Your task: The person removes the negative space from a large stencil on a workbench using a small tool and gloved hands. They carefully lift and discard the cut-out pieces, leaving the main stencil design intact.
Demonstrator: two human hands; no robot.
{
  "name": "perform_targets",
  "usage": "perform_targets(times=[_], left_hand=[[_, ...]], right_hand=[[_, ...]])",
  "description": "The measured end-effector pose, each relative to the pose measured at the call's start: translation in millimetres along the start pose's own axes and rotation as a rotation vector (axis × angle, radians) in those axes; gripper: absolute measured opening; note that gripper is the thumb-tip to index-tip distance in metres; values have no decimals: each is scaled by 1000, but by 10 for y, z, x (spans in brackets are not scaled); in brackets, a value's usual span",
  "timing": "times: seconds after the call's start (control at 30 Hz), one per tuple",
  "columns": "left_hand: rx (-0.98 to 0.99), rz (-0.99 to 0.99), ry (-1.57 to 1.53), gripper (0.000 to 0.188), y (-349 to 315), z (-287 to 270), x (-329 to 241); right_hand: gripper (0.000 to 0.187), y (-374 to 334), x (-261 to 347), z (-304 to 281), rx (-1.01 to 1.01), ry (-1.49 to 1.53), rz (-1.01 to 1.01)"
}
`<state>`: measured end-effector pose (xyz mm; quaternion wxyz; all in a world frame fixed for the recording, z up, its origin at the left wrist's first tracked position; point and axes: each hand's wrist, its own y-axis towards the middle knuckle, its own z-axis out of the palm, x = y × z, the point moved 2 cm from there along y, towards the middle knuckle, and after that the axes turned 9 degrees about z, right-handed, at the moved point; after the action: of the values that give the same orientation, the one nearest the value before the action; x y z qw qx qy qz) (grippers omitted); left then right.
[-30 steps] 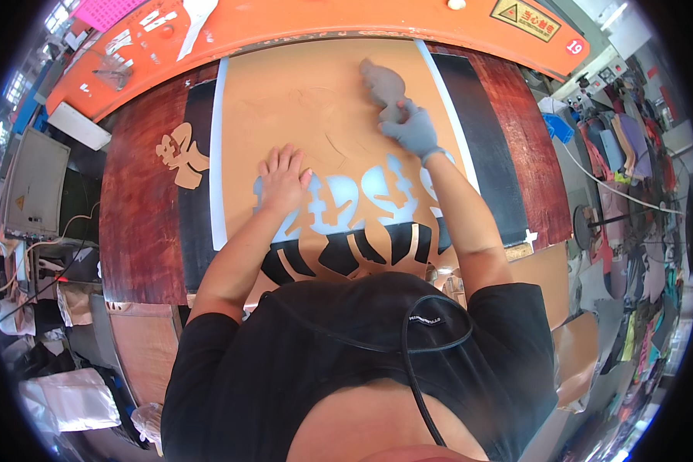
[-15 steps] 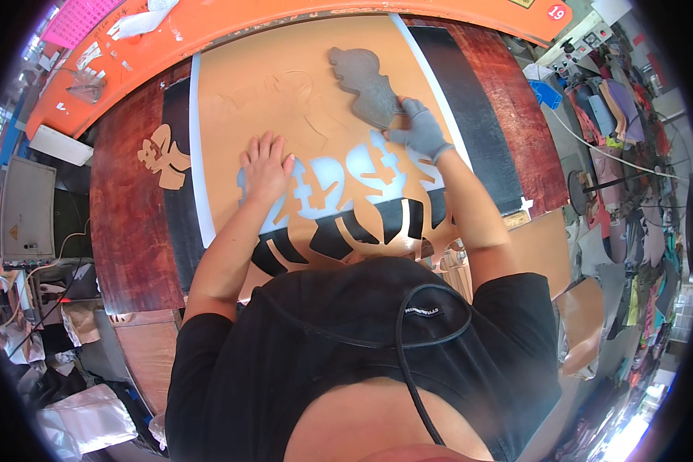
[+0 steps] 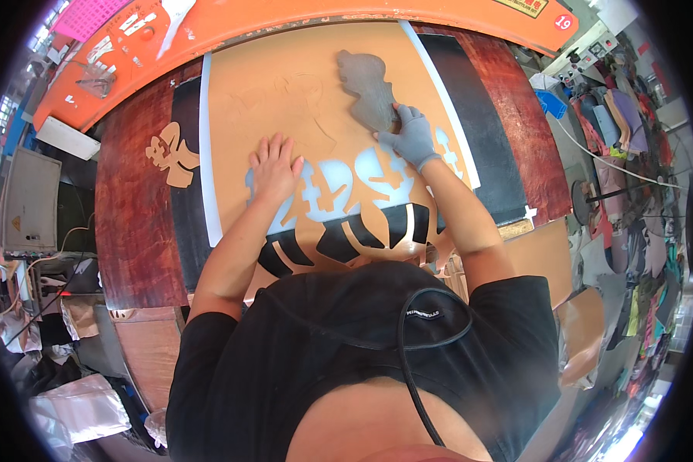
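Upper half of frame: tan sheet point(image 3: 262, 61), holed low down | upper centre: grey contoured block point(image 3: 369, 88), on sheet | left of centre: bare left hand point(image 3: 276, 171), laid flat on sheet, fingers spread | right of centre: gloved right hand point(image 3: 413, 138), at block's lower right edge, thumb apart from fingers, cannot tell if pinching

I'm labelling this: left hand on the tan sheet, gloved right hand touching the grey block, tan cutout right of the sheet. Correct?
No: the head view shows the tan cutout left of the sheet. Left hand, right hand and grey block are as stated.
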<state>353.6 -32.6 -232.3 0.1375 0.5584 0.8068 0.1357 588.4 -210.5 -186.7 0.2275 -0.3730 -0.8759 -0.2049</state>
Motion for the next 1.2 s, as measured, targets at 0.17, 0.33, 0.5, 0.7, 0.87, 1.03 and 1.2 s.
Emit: perform_targets(times=[0.17, 0.33, 0.5, 0.7, 0.87, 1.03, 1.2], left_hand=[[25, -11, -8, 47, 29, 11, -8], [43, -13, 6, 48, 53, 18, 14], [42, -16, 15, 50, 81, 42, 19], [97, -59, -20, 50, 115, 57, 27], [68, -25, -19, 51, 146, 47, 44], [36, -24, -21, 50, 129, 107, 41], [45, -37, -33, 49, 180, 198, 47]], right_hand=[[59, -14, -243, -62, 237, 764, 234], [35, -24, -453, -116, -76, 1047, 370], [52, -5, -393, -11, 74, 672, 292], [71, 61, -55, 53, -102, -30, -126], [74, 85, 64, 115, -82, 114, -1], [72, 136, 35, 221, -143, 39, -131], [72, 182, -161, 296, -196, -21, -179]])
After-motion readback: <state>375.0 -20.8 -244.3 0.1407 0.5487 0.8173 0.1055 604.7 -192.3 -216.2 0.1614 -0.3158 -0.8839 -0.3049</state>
